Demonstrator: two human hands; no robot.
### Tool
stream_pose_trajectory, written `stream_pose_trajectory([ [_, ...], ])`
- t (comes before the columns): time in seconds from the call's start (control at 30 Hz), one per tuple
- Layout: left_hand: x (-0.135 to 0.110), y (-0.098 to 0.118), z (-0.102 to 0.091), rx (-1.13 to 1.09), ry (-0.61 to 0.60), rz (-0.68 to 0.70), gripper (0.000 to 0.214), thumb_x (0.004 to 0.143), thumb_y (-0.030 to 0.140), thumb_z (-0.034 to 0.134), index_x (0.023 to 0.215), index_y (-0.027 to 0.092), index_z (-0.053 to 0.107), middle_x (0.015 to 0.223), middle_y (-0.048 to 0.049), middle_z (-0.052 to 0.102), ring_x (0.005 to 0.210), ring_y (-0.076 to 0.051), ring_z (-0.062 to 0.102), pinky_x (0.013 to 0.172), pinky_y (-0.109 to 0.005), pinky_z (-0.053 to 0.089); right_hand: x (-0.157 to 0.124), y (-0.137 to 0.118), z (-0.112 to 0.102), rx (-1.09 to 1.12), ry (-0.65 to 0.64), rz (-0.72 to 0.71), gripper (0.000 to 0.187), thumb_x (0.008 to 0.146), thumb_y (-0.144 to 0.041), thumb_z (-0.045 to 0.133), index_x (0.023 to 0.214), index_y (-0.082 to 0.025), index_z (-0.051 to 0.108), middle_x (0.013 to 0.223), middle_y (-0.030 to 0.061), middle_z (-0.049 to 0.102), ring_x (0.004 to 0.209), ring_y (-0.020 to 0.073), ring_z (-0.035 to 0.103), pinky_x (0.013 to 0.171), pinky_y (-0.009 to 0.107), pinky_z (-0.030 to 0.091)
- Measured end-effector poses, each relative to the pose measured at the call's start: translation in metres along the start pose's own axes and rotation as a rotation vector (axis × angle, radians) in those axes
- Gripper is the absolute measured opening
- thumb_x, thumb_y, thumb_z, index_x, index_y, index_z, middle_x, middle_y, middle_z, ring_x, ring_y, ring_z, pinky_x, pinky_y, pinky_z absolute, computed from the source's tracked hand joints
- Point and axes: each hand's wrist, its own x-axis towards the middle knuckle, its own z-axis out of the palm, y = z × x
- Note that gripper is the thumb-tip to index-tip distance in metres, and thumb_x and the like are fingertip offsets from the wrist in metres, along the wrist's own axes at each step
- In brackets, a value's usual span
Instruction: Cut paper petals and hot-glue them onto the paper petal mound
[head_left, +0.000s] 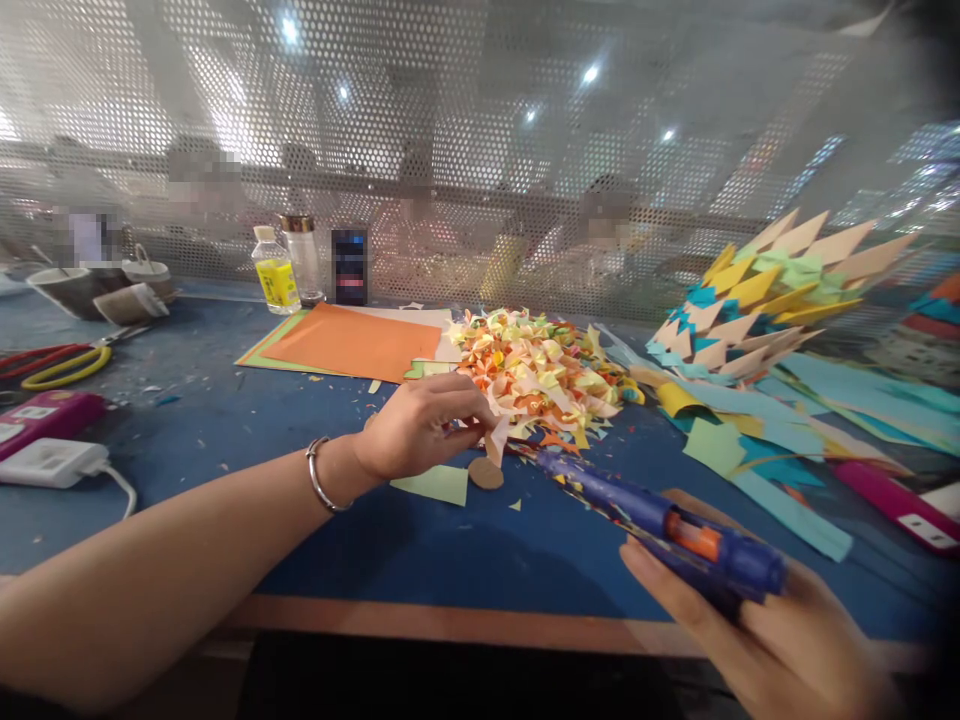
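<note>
In front of the paper heap (540, 375), the left hand (427, 425), nearly closed, pinches a paper piece (496, 440); the right hand (806, 640) curls around the glue gun (637, 510), tip close to those fingers, so a slip could burn them. Scraps (516, 505) litter the blue table (330, 550); a mesh screen (465, 110) stands beyond the heap.

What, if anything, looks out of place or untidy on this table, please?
At the back left, a cup appears to lie on its side, while another cup beside it stands upright. Also, coloured paper bits seem stuck along the blue glue gun in the right hand, which looks messy for a tool.
</note>
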Motion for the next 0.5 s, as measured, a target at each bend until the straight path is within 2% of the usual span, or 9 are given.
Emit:
stream_pose_trajectory([
  [0.2,0.002,0.007,0.000,0.033,-0.030,0.031,0.012,0.091,0.017,0.054,0.087,0.016,0.066,0.082,-0.0074,0.068,0.077,-0.014,0.062,0.072,-0.029,0.052,0.002,-0.011,0.004,0.041,-0.014,0.072,0.015,0.088,-0.036,0.057,0.084,-0.023,0.062,0.080,0.0021,0.072,0.062,0.0173,0.067,0.054,0.022,0.054],
  [0.5,0.003,0.011,0.001,0.041,-0.028,0.016,0.012,0.090,0.014,0.054,0.084,0.017,0.064,0.079,-0.0046,0.067,0.074,-0.012,0.060,0.067,-0.023,0.051,0.004,-0.009,0.004,0.020,-0.039,-0.014,0.013,0.089,-0.033,0.054,0.084,-0.024,0.061,0.078,0.0014,0.071,0.063,0.0175,0.068,0.053,0.022,0.054],
])
